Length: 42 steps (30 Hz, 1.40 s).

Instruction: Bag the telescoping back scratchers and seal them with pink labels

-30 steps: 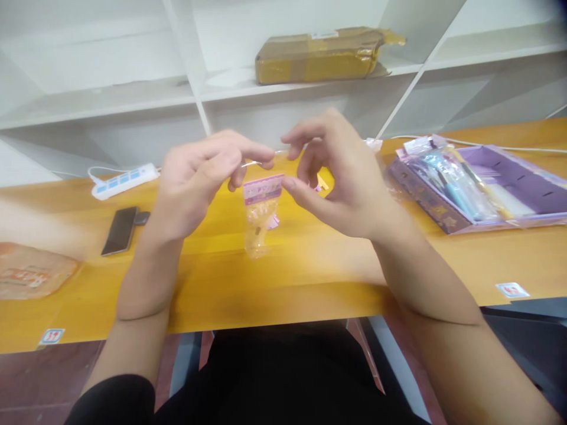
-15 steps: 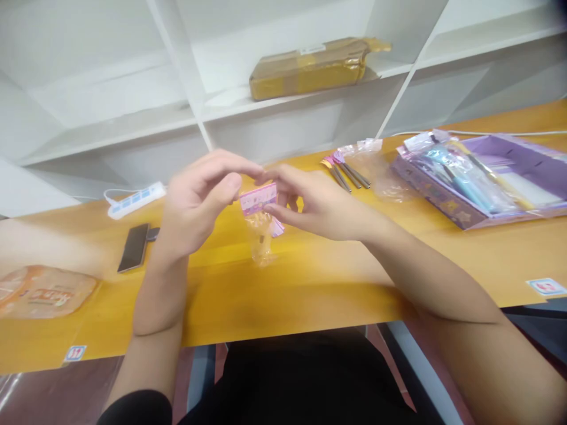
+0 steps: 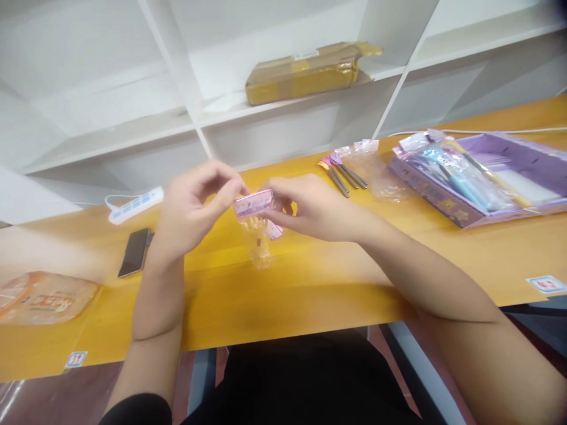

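A small clear plastic packet point(image 3: 257, 236) with a pink printed header card hangs above the orange desk point(image 3: 274, 295). My left hand point(image 3: 195, 203) pinches the left end of the header card between thumb and fingertips. My right hand point(image 3: 310, 206) pinches the right end, fingers curled round it. Small pale items show inside the clear bag; I cannot make out what they are. Both forearms reach out over the desk's front edge.
A purple box point(image 3: 482, 177) with bagged pens lies at the right. Loose pens point(image 3: 343, 172) and a clear wrapper lie behind my right hand. A phone point(image 3: 133, 252), a white power strip point(image 3: 135, 203) and an orange packet point(image 3: 42, 298) lie left. A brown parcel point(image 3: 305, 71) rests on the white shelf.
Both hands have come down and closer together, from spread fingers to a pinch on the packet's header card. The view has shifted, and the pens behind are now uncovered.
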{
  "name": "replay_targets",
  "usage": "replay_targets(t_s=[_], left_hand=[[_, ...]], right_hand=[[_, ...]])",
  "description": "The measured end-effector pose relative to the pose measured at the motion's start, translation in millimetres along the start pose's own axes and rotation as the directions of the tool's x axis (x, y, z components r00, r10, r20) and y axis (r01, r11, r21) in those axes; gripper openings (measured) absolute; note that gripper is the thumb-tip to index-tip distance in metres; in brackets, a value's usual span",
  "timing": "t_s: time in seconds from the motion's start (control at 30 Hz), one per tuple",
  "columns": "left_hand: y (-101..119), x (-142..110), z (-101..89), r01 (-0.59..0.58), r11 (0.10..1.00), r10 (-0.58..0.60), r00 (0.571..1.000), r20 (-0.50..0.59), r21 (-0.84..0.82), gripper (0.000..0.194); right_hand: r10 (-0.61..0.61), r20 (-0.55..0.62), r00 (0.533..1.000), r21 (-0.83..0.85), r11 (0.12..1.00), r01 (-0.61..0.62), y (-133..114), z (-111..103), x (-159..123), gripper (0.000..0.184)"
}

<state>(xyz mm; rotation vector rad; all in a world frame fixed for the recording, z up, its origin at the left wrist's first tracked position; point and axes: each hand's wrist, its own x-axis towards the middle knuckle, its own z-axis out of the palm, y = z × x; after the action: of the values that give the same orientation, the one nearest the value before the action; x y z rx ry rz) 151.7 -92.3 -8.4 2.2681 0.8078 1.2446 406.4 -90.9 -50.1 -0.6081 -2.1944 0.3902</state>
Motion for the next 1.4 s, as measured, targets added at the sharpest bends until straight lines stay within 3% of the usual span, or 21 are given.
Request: replay_targets(t_s=[0.53,0.9,1.23,1.4], left_hand=[[5,-2,5.2,0.039,0.986,-0.063,0.988,0.142,0.16,0.014],[8,-2,2.0,0.028,0.984,-0.057,0.986,0.159,0.177,0.011],[7,-3,3.0,0.022,0.982,-0.052,0.986,0.158,0.186,0.016],[13,-5,-2.3,0.044,0.959,-0.098,0.978,0.184,0.279,0.014]], right_hand=[[0.013,-0.015,1.0,-0.004,1.0,-0.013,-3,2,0,0.025],[-0.014,-0.042,0.999,-0.084,0.996,0.011,5,-2,-1,0.028],[0.039,-0.008,0.999,-0.088,0.995,-0.04,-2,0,0,0.033],[0.102,0.032,0.994,-0.11,0.989,-0.098,-2,-5,-1,0.02]])
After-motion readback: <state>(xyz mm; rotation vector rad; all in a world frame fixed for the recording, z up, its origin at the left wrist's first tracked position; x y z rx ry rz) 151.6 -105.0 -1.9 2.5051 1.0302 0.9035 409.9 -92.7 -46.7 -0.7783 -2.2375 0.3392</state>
